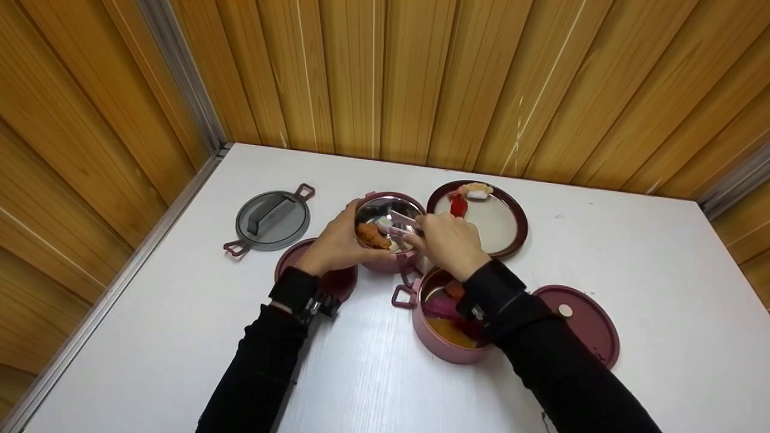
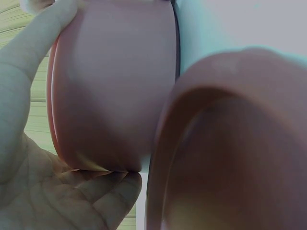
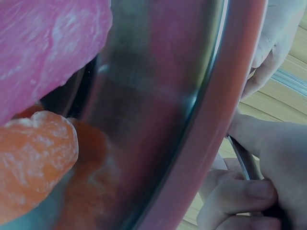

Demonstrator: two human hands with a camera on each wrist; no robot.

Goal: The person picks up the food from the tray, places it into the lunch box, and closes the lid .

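My left hand [image 1: 337,240] grips a small pink pot [image 1: 394,263] with a steel inside, thumb along its near rim and fingers round the left side. In the left wrist view, that hand [image 2: 48,191] spans the pot's wall [image 2: 110,86]. My right hand [image 1: 451,240] holds light pink tongs [image 1: 398,231], whose tips reach into the pot by a small whitish piece [image 1: 383,222]. A brown fried-looking piece [image 1: 373,236] lies beside it. Under my right wrist stands a larger pink pot [image 1: 442,349] with a magenta piece [image 3: 48,52] and an orange piece [image 3: 38,163] inside.
A cream plate [image 1: 496,234] with a brown rim bears a red piece and shrimp sushi. A grey lid [image 1: 286,231] lies at the left. Under my left wrist is a maroon round dish [image 1: 346,282]; a maroon lid [image 1: 586,322] lies right. Wood-look panels [image 1: 409,78] rise behind.
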